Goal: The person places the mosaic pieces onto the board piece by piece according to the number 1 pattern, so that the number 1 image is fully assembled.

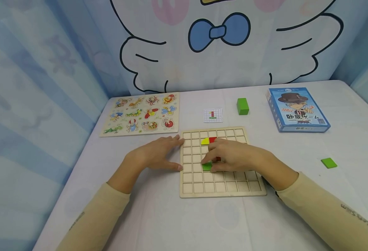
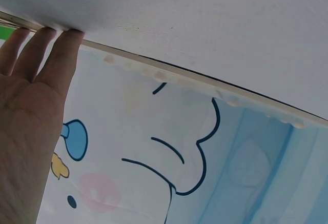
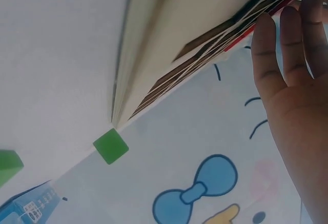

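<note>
A wooden grid board (image 1: 199,188) lies on the table under my right hand (image 1: 234,155). Thumb and forefinger of that hand pinch the edges of a green square tile (image 1: 207,166) at one of its cells. Farther up the board are a yellow rounded piece (image 1: 204,141) and a red tile (image 1: 212,139). Dark red shows beneath the right fingers, mostly covered. At the board's left edge, my left hand (image 1: 158,153) touches the rim with spread fingers and thumb; in the left wrist view its fingers (image 2: 64,55) look straight against the edge.
Behind the board lie a small card with a coloured grid pattern (image 1: 213,115) and a green block (image 1: 242,106). An insect picture board (image 1: 141,113) is back left, a blue game box (image 1: 298,109) back right. One loose green tile (image 1: 329,162) lies on the right.
</note>
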`<state>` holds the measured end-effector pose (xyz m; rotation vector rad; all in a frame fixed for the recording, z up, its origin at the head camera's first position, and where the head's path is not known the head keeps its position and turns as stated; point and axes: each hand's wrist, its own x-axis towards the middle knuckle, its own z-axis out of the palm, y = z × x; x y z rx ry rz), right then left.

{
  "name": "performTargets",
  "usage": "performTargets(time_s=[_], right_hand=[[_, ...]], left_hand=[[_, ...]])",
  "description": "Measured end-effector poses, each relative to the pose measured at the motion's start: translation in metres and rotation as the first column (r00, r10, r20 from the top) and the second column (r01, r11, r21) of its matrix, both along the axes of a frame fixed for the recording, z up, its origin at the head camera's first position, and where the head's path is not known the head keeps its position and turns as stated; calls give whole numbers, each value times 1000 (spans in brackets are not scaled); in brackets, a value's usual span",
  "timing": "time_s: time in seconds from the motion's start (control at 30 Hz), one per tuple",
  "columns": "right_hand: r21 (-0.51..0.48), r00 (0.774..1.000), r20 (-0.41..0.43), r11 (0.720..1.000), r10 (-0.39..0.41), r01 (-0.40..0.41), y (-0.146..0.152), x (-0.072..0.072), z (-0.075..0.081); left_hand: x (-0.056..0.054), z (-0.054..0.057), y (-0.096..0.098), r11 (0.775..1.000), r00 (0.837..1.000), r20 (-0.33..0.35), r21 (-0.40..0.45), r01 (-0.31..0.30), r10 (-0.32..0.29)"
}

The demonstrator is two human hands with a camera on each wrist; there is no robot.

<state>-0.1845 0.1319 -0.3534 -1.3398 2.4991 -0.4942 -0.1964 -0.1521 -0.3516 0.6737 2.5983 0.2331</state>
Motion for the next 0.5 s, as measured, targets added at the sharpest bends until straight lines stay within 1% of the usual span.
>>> performTargets(time_s=[0.13,0.33,0.5], right_hand=[[-5,1000,-18,1000,7,-7,0,-1,-1],[-32,1000,-9,999,29,-30,4,-3,1],[-41,1000,-8,999,-1,1,11,-2,6]], left_hand=[[0,0,0,1000,1000,1,1,-4,4],[0,-2,-1,1000,1000,6,12,-14,14],[0,-3,-1,1000,1000,5,14,-16,16]])
